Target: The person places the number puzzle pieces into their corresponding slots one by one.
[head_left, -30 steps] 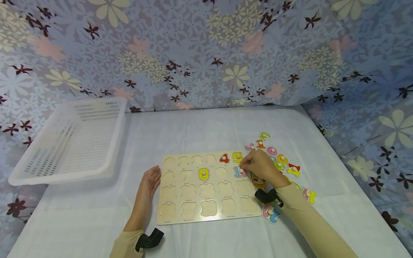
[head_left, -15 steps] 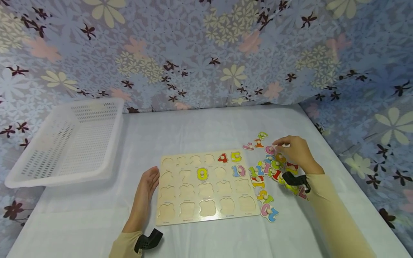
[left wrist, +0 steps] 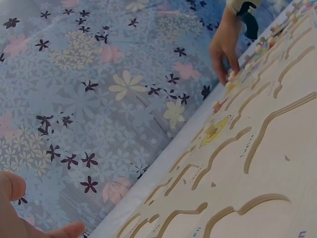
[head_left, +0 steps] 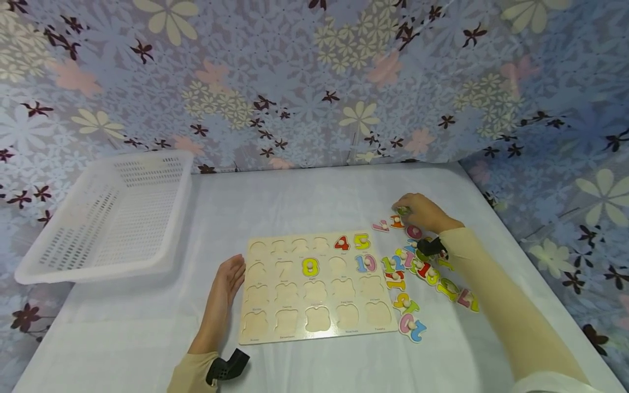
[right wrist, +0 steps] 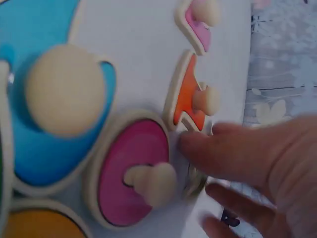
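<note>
My right hand (head_left: 423,212) pinches a small green number piece (head_left: 404,210) at the far end of the loose pieces; the thumb (right wrist: 223,151) and fingers partly cover it in the right wrist view. Nearest to that hand lie an orange 1 (right wrist: 190,101), a pink-magenta 0 (right wrist: 133,173) and a pink 7 (head_left: 380,225), all with wooden knobs. My left hand (head_left: 231,277) rests with relaxed fingers beside the left edge of the wooden number board (head_left: 300,335). Set in the board are a red 4 (head_left: 342,243), a yellow 5 (head_left: 362,241), a yellow 8 (head_left: 310,267) and a 10 (head_left: 366,263).
Several more number pieces lie right of the board, among them a 12 (head_left: 393,265) and a pink-and-blue 20 (head_left: 411,327), some overlapping. A white plastic basket (head_left: 169,240) stands at the back left. A flowered cloth (head_left: 295,82) hangs behind the white-covered table (head_left: 275,202).
My right hand has left the 10 in the board, passed over the loose pieces to the right, then reached back and left to the green number piece. The left hand has stayed put.
</note>
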Action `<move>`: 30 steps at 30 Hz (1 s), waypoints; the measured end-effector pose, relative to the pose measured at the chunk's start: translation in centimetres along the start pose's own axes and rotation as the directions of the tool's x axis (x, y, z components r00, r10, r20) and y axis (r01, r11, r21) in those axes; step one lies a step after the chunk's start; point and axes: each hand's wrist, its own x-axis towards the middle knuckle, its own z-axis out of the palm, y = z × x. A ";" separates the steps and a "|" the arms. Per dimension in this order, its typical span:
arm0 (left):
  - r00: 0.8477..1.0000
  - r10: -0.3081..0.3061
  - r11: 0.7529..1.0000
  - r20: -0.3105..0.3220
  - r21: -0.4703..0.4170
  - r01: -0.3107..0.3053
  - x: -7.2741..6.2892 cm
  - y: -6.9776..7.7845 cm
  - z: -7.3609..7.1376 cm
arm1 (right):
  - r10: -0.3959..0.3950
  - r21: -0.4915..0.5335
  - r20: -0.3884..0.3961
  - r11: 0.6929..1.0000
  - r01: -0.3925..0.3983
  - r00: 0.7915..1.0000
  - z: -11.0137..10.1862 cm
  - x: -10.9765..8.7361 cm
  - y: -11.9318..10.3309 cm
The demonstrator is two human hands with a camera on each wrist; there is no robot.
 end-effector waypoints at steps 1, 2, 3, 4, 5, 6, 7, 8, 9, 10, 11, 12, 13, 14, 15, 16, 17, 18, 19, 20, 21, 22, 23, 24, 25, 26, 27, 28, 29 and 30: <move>1.000 0.001 1.000 -0.001 -0.003 -0.001 0.0 0.0 0.0 | 0.046 -0.030 -0.014 0.998 -0.046 0.999 0.0 -0.1 0.0; 1.000 0.009 1.000 -0.003 0.003 -0.009 0.0 0.0 0.0 | 0.095 -0.057 -0.030 0.994 -0.097 0.995 0.0 -0.4 0.0; 1.000 0.012 1.000 -0.004 0.003 -0.012 0.0 0.0 0.0 | 0.145 -0.080 -0.044 0.986 -0.148 0.988 -0.2 -0.7 -0.1; 1.000 0.014 1.000 -0.004 0.003 -0.014 0.0 0.0 0.0 | 0.194 -0.098 -0.054 0.975 -0.198 0.980 -0.4 -1.0 0.0; 1.000 0.016 1.000 -0.005 0.002 -0.016 -0.1 0.0 0.1 | 0.229 -0.107 -0.061 0.966 -0.234 0.972 -0.6 -1.4 0.0; 1.000 0.016 1.000 -0.005 -0.004 -0.016 -0.1 0.1 0.1 | 0.244 -0.105 -0.063 0.963 -0.249 0.968 -0.8 -1.7 0.1; 1.000 0.018 1.000 -0.004 -0.005 -0.019 -0.1 0.1 0.1 | 0.236 -0.103 -0.060 0.965 -0.241 0.970 -1.1 -2.1 0.3; 1.000 0.018 1.000 -0.005 -0.006 -0.018 -0.1 0.1 0.1 | 0.216 -0.100 -0.050 0.970 -0.220 0.975 -1.2 -2.4 0.4; 1.000 0.018 1.000 -0.005 -0.006 -0.018 -0.1 0.1 0.1 | 0.184 -0.087 -0.039 0.979 -0.186 0.982 -1.4 -2.7 0.6; 1.000 0.018 1.000 -0.006 -0.004 -0.018 -0.1 0.1 0.1 | 0.148 -0.070 -0.024 0.986 -0.149 0.989 -1.6 -2.9 0.8; 1.000 0.017 1.000 -0.005 -0.003 -0.017 0.0 0.1 0.1 | 0.108 -0.061 -0.007 0.992 -0.108 0.994 -1.7 -3.1 1.0; 1.000 0.018 1.000 -0.004 -0.003 -0.018 0.0 0.1 0.1 | 0.070 -0.050 0.010 0.996 -0.069 0.997 -1.7 -3.2 1.1; 1.000 0.016 1.000 -0.003 -0.001 -0.016 0.0 0.1 0.1 | 0.041 -0.032 0.026 0.999 -0.040 0.999 -1.7 -3.3 1.3; 1.000 0.015 1.000 -0.002 0.001 -0.015 0.0 0.1 0.1 | 0.027 -0.019 0.037 0.999 -0.026 0.999 -1.6 -3.3 1.4; 1.000 0.013 1.000 -0.001 0.004 -0.013 0.0 0.0 0.0 | 0.016 -0.011 0.039 1.000 -0.015 0.999 -1.5 -3.3 1.6; 1.000 0.006 1.000 0.002 0.000 -0.006 0.0 0.0 0.0 | 0.015 -0.005 0.037 1.000 -0.015 0.999 -1.4 -3.3 1.7; 1.000 0.004 1.000 0.005 0.002 -0.004 0.0 0.0 0.0 | 0.017 0.000 0.033 1.000 -0.017 0.999 -1.3 -3.3 1.8; 1.000 0.002 1.000 0.006 0.002 -0.002 0.0 -0.1 -0.1 | 0.020 0.007 0.028 1.000 -0.021 0.999 -1.2 -3.2 1.9; 1.000 -0.001 1.000 0.006 0.006 0.001 0.0 -0.1 -0.1 | 0.027 0.003 0.023 1.000 -0.027 0.999 -1.1 -3.2 1.9; 1.000 0.000 1.000 0.009 0.007 0.000 0.0 -0.1 0.0 | 0.034 -0.013 0.018 0.999 -0.034 0.999 -1.1 -3.2 2.0; 1.000 0.002 1.000 0.012 0.007 -0.002 0.0 -0.1 0.0 | 0.035 -0.026 0.013 0.999 -0.035 0.999 -1.1 -3.2 2.0; 1.000 0.006 1.000 0.015 0.005 -0.006 -0.1 0.0 0.0 | 0.035 -0.038 0.007 0.999 -0.035 0.999 -1.1 -3.2 2.0; 1.000 0.011 1.000 0.017 0.003 -0.011 -0.1 0.0 0.1 | 0.034 -0.056 -0.002 0.998 -0.034 0.999 -1.1 -3.3 2.0; 1.000 0.015 1.000 0.019 0.001 -0.015 -0.1 0.0 0.1 | 0.035 -0.071 -0.019 0.997 -0.036 0.999 -1.1 -3.4 2.0; 1.000 0.018 1.000 0.019 0.001 -0.018 -0.2 0.0 0.1 | 0.032 -0.092 -0.046 0.995 -0.036 0.998 -1.1 -3.5 2.0; 1.000 0.019 1.000 0.019 -0.002 -0.019 -0.1 0.0 0.1 | 0.027 -0.105 -0.079 0.994 -0.035 0.997 -1.0 -3.6 1.9; 1.000 0.015 1.000 0.018 -0.001 -0.015 -0.1 0.0 0.1 | 0.025 -0.113 -0.112 0.993 -0.038 0.993 -1.0 -3.7 1.6; 1.000 0.003 1.000 0.015 0.002 -0.003 0.0 0.0 0.1 | 0.016 -0.121 -0.149 0.992 -0.035 0.989 -0.9 -3.8 1.2; 0.999 -0.044 0.999 0.000 -0.030 0.044 0.5 0.2 0.2 | 0.005 -0.129 -0.180 0.991 -0.029 0.984 -0.7 -3.7 0.6; 0.995 -0.097 0.993 -0.014 -0.064 0.096 1.0 0.4 0.3 | -0.013 -0.137 -0.207 0.990 -0.015 0.978 -0.5 -3.5 -0.2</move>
